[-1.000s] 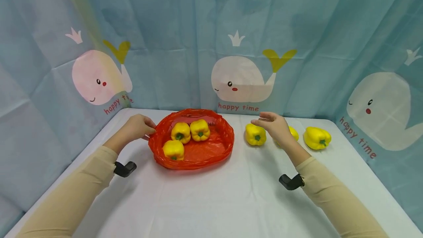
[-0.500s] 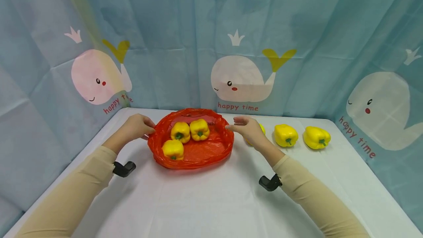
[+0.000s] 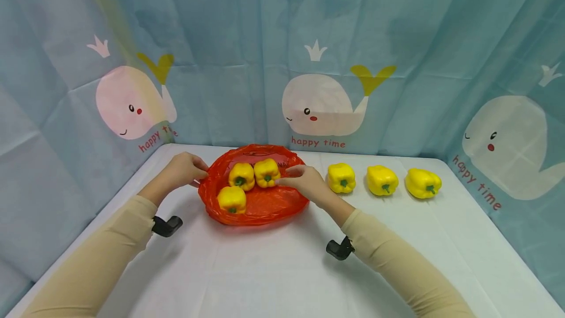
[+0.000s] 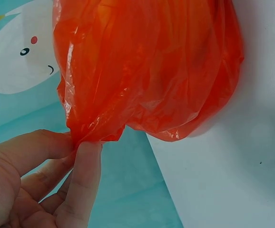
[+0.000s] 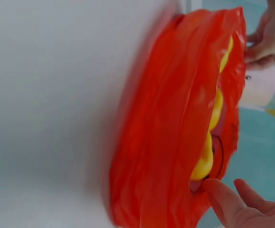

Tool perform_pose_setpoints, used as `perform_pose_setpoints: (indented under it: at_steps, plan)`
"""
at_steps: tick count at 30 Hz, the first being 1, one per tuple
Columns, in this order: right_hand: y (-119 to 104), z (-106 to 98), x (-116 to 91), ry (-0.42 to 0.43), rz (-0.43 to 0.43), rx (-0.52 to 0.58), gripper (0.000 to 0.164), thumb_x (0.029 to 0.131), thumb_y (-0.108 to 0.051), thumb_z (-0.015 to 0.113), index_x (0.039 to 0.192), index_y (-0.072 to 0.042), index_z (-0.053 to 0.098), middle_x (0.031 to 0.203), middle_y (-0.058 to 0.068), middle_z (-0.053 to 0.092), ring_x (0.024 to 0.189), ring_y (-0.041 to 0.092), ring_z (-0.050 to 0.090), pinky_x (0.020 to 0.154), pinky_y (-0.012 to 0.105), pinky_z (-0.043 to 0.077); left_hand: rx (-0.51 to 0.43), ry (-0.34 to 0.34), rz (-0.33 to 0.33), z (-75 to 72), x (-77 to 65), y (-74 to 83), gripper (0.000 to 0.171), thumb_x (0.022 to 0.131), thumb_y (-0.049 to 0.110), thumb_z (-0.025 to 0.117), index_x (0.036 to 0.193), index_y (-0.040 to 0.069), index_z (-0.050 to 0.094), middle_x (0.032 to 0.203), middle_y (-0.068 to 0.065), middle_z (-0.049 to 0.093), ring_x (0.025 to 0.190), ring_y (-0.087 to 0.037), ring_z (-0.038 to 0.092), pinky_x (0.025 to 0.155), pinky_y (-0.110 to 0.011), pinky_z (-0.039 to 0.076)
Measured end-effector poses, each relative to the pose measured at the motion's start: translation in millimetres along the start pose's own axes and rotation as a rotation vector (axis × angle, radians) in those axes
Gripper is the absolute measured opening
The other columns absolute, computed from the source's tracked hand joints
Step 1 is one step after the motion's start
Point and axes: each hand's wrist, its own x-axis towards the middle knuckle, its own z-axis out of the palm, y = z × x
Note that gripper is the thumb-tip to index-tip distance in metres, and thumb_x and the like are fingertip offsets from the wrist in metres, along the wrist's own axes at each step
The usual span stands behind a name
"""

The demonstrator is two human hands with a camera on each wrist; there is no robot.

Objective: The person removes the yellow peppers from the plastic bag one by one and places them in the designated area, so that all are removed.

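Note:
A red plastic bag (image 3: 275,205), its mouth spread wide, sits on the table left of centre. Inside lie a yellow bell pepper (image 3: 241,176), a second bell pepper (image 3: 267,173) and a third bell pepper (image 3: 231,200) nearer the front. My left hand (image 3: 182,171) pinches the bag's left rim between thumb and fingers, which the left wrist view shows closely on the gathered plastic (image 4: 90,126). Above the bag's right side hovers my right hand (image 3: 309,183), thumb and fingers apart and nothing between them. In the right wrist view its fingertips overlap the rim.
On the white table (image 3: 273,269), right of the bag, stand three more yellow bell peppers in a row: a near one (image 3: 341,178), a middle one (image 3: 382,180) and a far-right one (image 3: 423,183). A blue curtain (image 3: 247,102) with whale prints hangs behind.
My right hand has moved left from above the row of bell peppers to over the bag's right side, uncovering the row. The left hand keeps its pinch on the rim.

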Motion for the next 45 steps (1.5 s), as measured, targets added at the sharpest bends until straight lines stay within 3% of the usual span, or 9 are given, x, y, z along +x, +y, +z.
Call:
perform_pose_setpoints:
  at_steps: [16, 22, 30, 35, 40, 45]
  plan:
    - [-14, 41, 4, -0.104, 0.050, 0.073, 0.069, 0.078, -0.047, 0.081, 0.132, -0.008, 0.061, 0.134, 0.009, 0.061, 0.115, 0.026, 0.058, 0.101, 0.042, 0.053, -0.001, -0.011, -0.012, 3.4, 4.0, -3.0, 0.030, 0.095, 0.013, 0.062, 0.117, -0.008, 0.066, 0.108, -0.024, 0.069, 0.086, -0.022, 0.070, 0.080, -0.039, 0.063]
    - [-18, 52, 6, -0.170, 0.086, 0.158, 0.067, 0.080, -0.043, 0.080, 0.131, -0.005, 0.059, 0.133, 0.011, 0.061, 0.115, 0.033, 0.063, 0.105, 0.046, 0.051, 0.006, -0.007, -0.017, 3.3, 4.9, -2.2, 0.030, 0.095, 0.013, 0.062, 0.117, -0.007, 0.066, 0.109, -0.023, 0.069, 0.087, -0.023, 0.070, 0.079, -0.037, 0.063]
    - [-23, 69, 13, -0.228, 0.173, 0.300, 0.064, 0.079, -0.041, 0.082, 0.123, -0.004, 0.054, 0.124, 0.008, 0.060, 0.107, 0.025, 0.067, 0.102, 0.043, 0.054, 0.013, -0.003, -0.019, 0.9, 4.8, -1.4, 0.031, 0.095, 0.014, 0.063, 0.118, -0.007, 0.065, 0.110, -0.024, 0.069, 0.089, -0.026, 0.070, 0.085, -0.042, 0.061]
    - [-26, 79, 18, -0.226, 0.172, 0.284, 0.064, 0.077, -0.043, 0.083, 0.119, -0.003, 0.057, 0.118, 0.006, 0.060, 0.104, 0.024, 0.065, 0.098, 0.040, 0.056, 0.006, -0.010, -0.013, 1.0, 5.7, -0.8, 0.032, 0.095, 0.014, 0.062, 0.118, -0.008, 0.065, 0.110, -0.024, 0.069, 0.088, -0.024, 0.070, 0.085, -0.043, 0.061]
    - [-30, 89, 18, -0.226, 0.175, 0.231, 0.071, 0.076, -0.045, 0.083, 0.124, -0.001, 0.054, 0.111, 0.006, 0.059, 0.100, 0.024, 0.062, 0.095, 0.038, 0.056, 0.008, -0.005, -0.006, 1.0, 6.0, -2.1, 0.031, 0.095, 0.013, 0.062, 0.117, -0.009, 0.065, 0.108, -0.024, 0.069, 0.085, -0.022, 0.070, 0.084, -0.042, 0.062]
    - [-32, 97, 17, -0.178, 0.200, 0.186, 0.069, 0.077, -0.043, 0.083, 0.122, -0.002, 0.053, 0.104, 0.006, 0.058, 0.094, 0.022, 0.061, 0.089, 0.035, 0.056, 0.000, 0.000, -0.002, 2.2, 6.1, -3.1, 0.030, 0.095, 0.013, 0.062, 0.116, -0.008, 0.066, 0.108, -0.024, 0.070, 0.085, -0.022, 0.070, 0.085, -0.043, 0.061]
